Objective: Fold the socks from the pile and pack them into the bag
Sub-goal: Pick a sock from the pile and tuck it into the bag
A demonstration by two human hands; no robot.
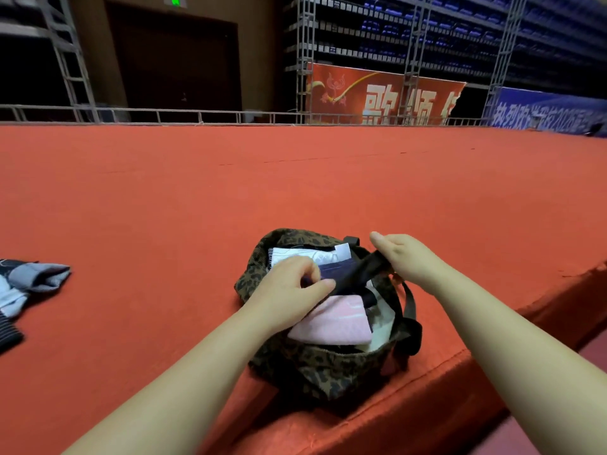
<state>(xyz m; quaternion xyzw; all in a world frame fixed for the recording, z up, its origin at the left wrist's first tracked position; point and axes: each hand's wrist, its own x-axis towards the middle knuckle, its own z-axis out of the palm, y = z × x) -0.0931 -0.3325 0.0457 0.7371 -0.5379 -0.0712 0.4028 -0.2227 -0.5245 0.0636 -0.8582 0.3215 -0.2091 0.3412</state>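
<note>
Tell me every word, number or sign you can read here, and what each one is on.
"歌颂": large white characters on the red banner; a third character after them is cut off by a truss.
"热烈欢" then "2026": white text on the blue banner; the characters between and after are too blurred to read.
Green exit sign above the dark door: lit, but cropped and unreadable.
White tag in the bag: no legible print.
Socks: no text.

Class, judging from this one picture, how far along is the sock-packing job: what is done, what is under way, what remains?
Done: a folded pink sock and a white folded item already lie inside the open leopard-print fabric bag. Under way: the left hand pinches a folded dark navy sock at the bag's mouth while the right hand grips the bag's dark strap. Left: grey and striped socks lie loose on the red carpet.
</note>
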